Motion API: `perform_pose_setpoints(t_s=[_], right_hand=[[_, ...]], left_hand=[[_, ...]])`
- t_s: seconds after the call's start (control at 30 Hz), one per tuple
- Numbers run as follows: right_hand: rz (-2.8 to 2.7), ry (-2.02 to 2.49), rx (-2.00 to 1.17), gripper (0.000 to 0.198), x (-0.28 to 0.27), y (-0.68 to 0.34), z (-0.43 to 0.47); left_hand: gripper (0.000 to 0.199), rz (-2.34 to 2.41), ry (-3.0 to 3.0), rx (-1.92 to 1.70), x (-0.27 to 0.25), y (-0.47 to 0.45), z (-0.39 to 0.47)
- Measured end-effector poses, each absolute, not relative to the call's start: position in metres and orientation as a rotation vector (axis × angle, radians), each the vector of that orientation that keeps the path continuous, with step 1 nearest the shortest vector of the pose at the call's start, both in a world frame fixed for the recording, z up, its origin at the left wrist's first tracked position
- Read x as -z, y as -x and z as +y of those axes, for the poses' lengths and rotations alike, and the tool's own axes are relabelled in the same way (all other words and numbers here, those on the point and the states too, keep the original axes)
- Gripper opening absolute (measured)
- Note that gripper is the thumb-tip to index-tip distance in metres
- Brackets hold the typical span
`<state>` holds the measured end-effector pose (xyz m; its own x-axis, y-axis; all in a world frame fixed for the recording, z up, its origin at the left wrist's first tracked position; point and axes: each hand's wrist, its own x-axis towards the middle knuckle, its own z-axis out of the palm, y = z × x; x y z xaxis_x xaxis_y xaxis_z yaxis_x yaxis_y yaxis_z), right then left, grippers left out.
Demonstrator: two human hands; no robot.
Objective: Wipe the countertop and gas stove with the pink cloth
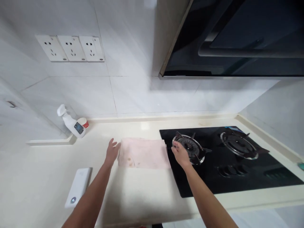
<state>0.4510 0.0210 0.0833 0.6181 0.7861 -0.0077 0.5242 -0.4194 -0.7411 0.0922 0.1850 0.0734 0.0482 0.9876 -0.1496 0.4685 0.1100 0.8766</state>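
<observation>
"Where is the pink cloth (144, 154)?"
"Flat and apparently folded on the pale counter (142, 188), right by the left edge of the black hob (206, 182)."
"And the hands?"
"Both look empty, fingers relaxed: the left hand (112, 153) just beside the cloth's left edge, the right hand (180, 154) over the left burner (192, 147), apart from the cloth."
"How would it handle?"
"Probably light, limp, hard to damage; both side edges seem good holds."

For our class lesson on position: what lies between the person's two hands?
In the head view, a pink cloth and the left edge of the black cooktop.
</observation>
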Motion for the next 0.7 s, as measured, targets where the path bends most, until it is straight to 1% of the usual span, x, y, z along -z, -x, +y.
perform_pose_setpoints(t_s=[0.07, 0.17, 0.27, 0.37, 0.47, 0.57, 0.7], right_hand=[[-1.026, 2.228, -0.479, 0.043, -0.07, -0.44, 0.005], [-0.997, 2.42, -0.522, 0.04, -0.052, -0.421, -0.013], [-0.991, 2.549, -0.587, 0.046, -0.039, -0.4, -0.008], [-0.988, 2.584, -0.648, 0.043, -0.031, -0.385, 0.01], [-0.95, 2.531, -0.718, 0.036, -0.027, -0.383, 0.021], [-0.907, 2.384, -0.781, 0.029, -0.027, -0.392, 0.018], [-0.816, 2.139, -0.874, 0.028, -0.031, -0.405, 0.003]], left_hand=[[0.06, 1.62, -1.473, -0.73, -0.057, -0.086, 0.173], [0.055, 1.679, -1.489, -0.605, -0.039, -0.078, 0.156], [0.049, 1.664, -1.531, -0.476, -0.033, -0.083, 0.15], [0.042, 1.653, -1.578, -0.378, -0.031, -0.09, 0.149], [0.034, 1.64, -1.608, -0.313, -0.03, -0.091, 0.146], [0.028, 1.616, -1.617, -0.296, -0.028, -0.085, 0.142], [0.029, 1.565, -1.586, -0.303, -0.025, -0.077, 0.134]])
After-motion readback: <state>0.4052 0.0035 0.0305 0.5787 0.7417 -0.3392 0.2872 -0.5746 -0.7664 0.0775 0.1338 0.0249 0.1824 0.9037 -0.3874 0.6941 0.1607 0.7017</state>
